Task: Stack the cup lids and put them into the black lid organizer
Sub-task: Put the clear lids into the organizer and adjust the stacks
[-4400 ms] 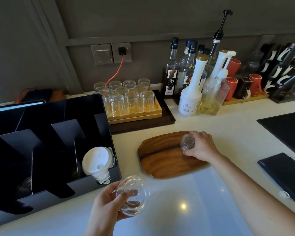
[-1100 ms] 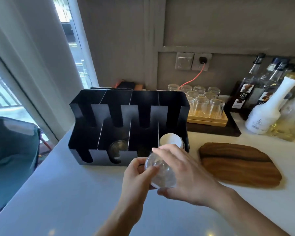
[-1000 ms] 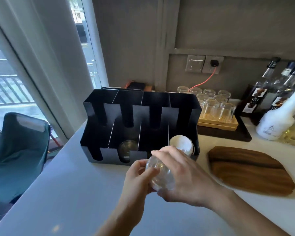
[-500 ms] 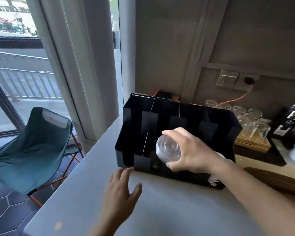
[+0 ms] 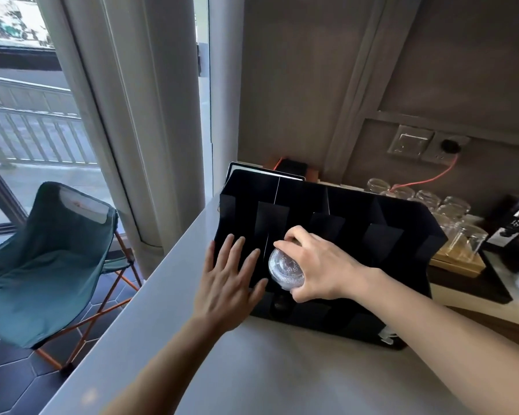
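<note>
Right hand (image 5: 318,268) grips lids (image 5: 283,269) at organizer (image 5: 357,211); left hand (image 5: 228,283) maybe touching.

Only two arms of the person are in view. Left hand (image 5: 228,283): bare, plain skin from fingertips to wrist. Right hand (image 5: 321,271): bare as well. Left forearm (image 5: 168,363): bare skin right down to the near edge of view. Right forearm (image 5: 432,322): bare skin out to the near right edge. Slim wrists on both. Fingernails are too blurred to describe.
</note>
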### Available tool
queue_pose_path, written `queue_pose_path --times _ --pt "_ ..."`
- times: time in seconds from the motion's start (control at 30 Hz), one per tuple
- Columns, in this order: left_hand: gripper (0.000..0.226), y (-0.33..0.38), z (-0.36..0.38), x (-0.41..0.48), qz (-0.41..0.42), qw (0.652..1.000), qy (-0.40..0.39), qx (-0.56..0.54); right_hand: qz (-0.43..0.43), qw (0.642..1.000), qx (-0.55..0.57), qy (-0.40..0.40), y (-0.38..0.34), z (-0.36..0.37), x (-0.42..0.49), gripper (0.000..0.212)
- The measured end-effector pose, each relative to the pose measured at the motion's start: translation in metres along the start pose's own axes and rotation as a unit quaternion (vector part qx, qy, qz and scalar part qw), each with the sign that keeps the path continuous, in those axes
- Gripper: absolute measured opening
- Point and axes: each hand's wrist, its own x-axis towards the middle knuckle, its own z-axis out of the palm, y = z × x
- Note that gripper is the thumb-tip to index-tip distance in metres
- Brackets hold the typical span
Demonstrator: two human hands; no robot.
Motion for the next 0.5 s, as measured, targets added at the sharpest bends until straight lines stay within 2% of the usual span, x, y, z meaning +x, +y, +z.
queue_pose_path --times 0.17,0.37,0.5 --pt "0.056 -0.001 0.008 0.001 0.009 0.999 0.031 0.024 -0.012 0.998 -0.059 -0.013 -0.003 0.009 0.005 0.091" --pt "0.053 -0.003 0.012 0.001 0.017 0.997 0.063 0.042 -0.005 0.996 -0.077 -0.047 -0.011 0.024 0.011 0.073" --pt "0.053 -0.002 0.013 0.0 0.018 0.995 0.085 0.041 -0.006 0.997 -0.069 -0.029 -0.01 0.031 0.012 0.076"
